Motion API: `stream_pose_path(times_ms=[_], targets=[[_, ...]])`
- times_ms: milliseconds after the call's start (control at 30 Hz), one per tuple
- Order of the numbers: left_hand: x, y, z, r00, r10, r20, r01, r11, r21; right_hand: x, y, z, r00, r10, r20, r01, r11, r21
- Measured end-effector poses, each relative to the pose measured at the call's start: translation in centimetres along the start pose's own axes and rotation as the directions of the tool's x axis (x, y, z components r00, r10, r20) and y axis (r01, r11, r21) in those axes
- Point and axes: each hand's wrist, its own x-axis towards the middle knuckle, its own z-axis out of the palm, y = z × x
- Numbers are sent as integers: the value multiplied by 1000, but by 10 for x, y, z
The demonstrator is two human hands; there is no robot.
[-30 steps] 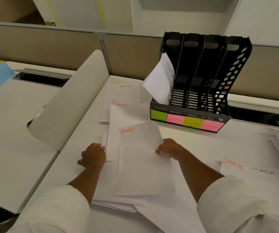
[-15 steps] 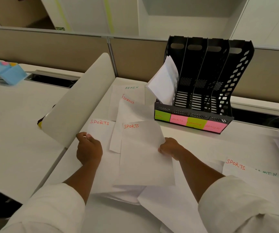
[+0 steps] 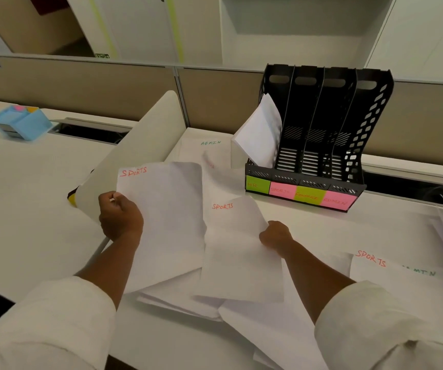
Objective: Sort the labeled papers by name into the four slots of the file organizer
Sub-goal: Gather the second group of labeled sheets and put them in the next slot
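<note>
While both hands hold SPORTS sheets: left hand (image 3: 120, 214) pinches one sheet (image 3: 167, 209), right hand (image 3: 275, 235) another (image 3: 237, 249), above the tabletop (image 3: 41, 222) pile. Step: gathering SPORTS papers. Next: feed into second slot, pink tag (image 3: 282, 190). File organizer (image 3: 319, 134): paper (image 3: 261, 132) in HR slot only; others empty.

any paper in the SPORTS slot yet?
No: the only sheets in the file organizer lean in the leftmost slot above the green HR label; the slot behind the pink SPORTS label is empty.
</note>
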Motion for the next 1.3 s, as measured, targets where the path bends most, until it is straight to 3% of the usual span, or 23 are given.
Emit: stream_pose_path(times_ms=[167, 400, 533, 633, 667, 700, 733, 800, 867, 1133, 1300], targets=[[13, 16, -3, 994, -113, 4, 112, 983, -148, -3, -1, -3, 1000, -11, 29, 6, 990, 139], [23, 40, -10, 992, -127, 20, 128, 960, -249, -7, 5, -10, 1000, -18, -24, 21, 993, 114], [29, 53, -3, 950, -253, 182, 293, 924, -246, -9, 11, -14, 999, -2, -53, 11, 986, 165], [22, 56, -3, 872, -311, 378, 383, 914, -131, -12, 13, -15, 1000, -2, -11, 5, 960, 278], [13, 57, -4, 878, -293, 379, 326, 945, -24, -14, 13, -16, 1000, -3, 15, -2, 948, 320], [7, 54, -2, 898, -212, 386, 148, 971, 189, -16, 12, -17, 999, -7, 47, -10, 937, 350], [3, 53, 1, 903, -192, 384, 97, 963, 252, -17, 11, -17, 997, -13, 78, -16, 930, 368], [-5, 57, 10, 798, -308, 517, 292, 949, 115, -20, 9, -18, 991, -21, 130, -31, 923, 383], [-24, 58, 15, 751, -293, 591, 226, 956, 187, -22, 8, -20, 985, -27, 171, -47, 910, 413], [-85, 58, 32, 614, -242, 751, 156, 970, 185, -27, 21, -35, 972, -63, 225, -67, 846, 528], [-111, 49, 44, 487, -240, 840, 202, 966, 159, -35, 41, -46, 976, -34, 213, -105, 787, 608]])
